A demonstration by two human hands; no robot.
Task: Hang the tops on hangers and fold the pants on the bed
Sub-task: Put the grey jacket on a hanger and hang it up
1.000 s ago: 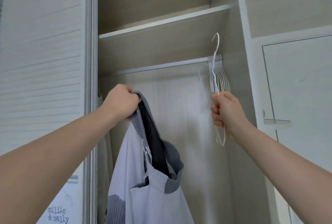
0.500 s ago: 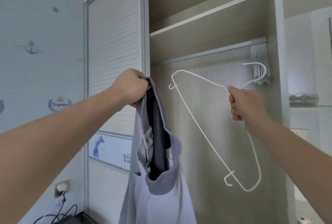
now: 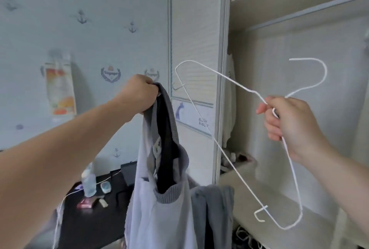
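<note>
Since a moment ago the right grip, still clamped on the white wire hanger at its neck, has drawn it farther from the wardrobe rail, while the left grip stays clenched on the collar of the pale top, which hangs just left of the hanger.

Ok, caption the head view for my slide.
Left hand holds a grey jacket by its collar; right hand grips a white wire hanger beside the open wardrobe.
</note>
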